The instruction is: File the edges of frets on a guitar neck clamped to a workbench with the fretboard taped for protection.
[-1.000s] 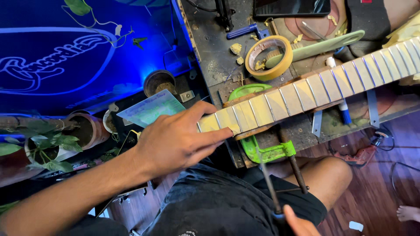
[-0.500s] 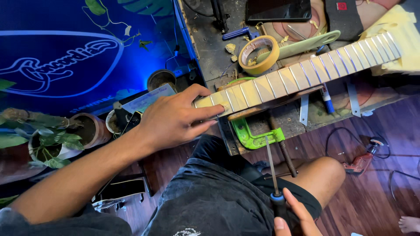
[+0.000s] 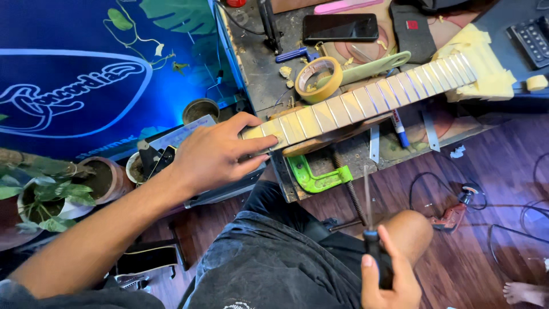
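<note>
left hand (image 3: 214, 154) grasping near-left end of guitar neck (image 3: 366, 100), which lies across workbench (image 3: 257, 68) | right hand (image 3: 389, 280) clenched on thin file (image 3: 369, 200), low near right, over knee | tape roll (image 3: 318, 79) just beyond neck | green clamp (image 3: 317, 177) beneath

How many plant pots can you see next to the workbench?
3, though others may be hidden. One pot with a leafy plant at far left, a reddish pot beside it, and a dark round pot nearer the bench, above the left hand.
</note>
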